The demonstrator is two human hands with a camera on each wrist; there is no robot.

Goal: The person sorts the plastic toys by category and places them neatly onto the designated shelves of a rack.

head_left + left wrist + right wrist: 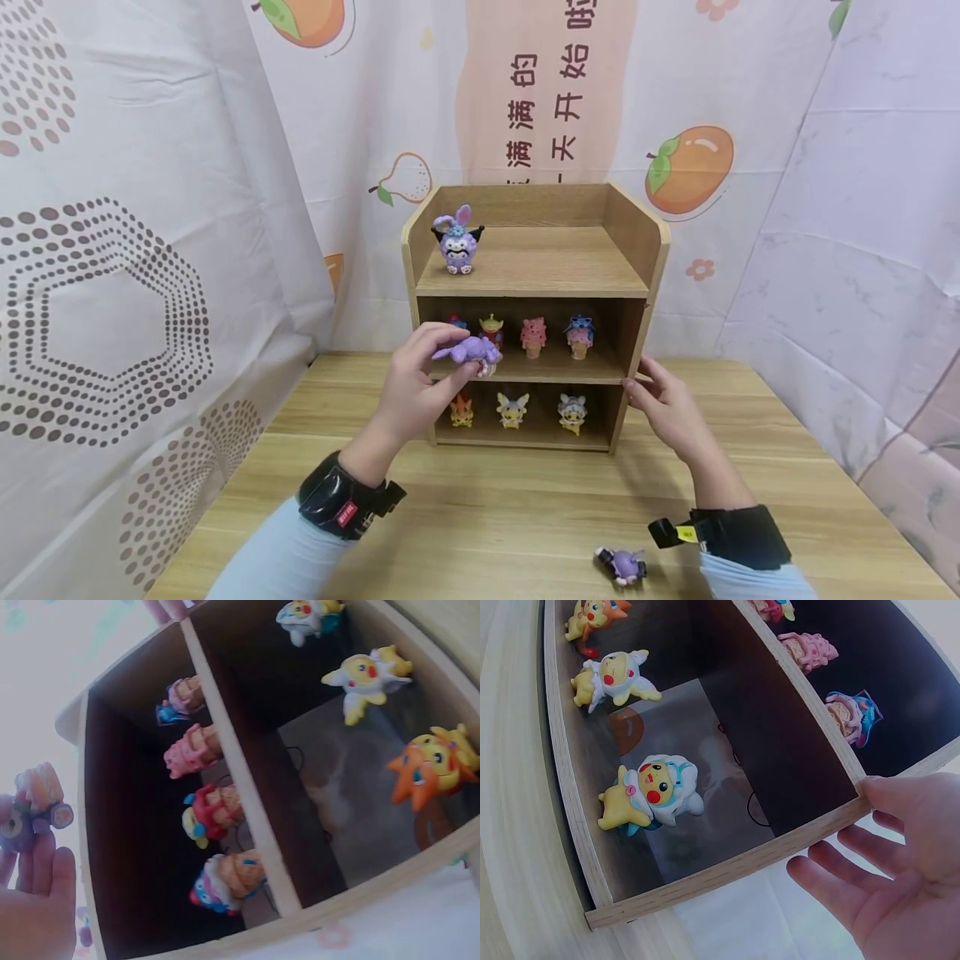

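Note:
My left hand (414, 377) pinches a small purple figurine (474, 350) between thumb and fingers, in front of the wooden shelf unit (532, 292). In the left wrist view that figurine (22, 831) shows a round purple part and a peach-coloured part. At the unit's right side, my right hand (667, 408) touches it, thumb at the front edge and fairly straight fingers along the outside. A purple figurine with rabbit ears (457, 247) sits at the left of the top shelf. Another purple and black figurine (624, 567) lies on the table near my right wrist.
Several ice-cream-cone figurines, one of them pink (533, 337), line the middle shelf. On the bottom shelf stand yellow figurines in orange (461, 411), white (512, 410) and grey-white (572, 412) costumes. The wooden table (480, 517) backs onto a printed curtain (360, 92).

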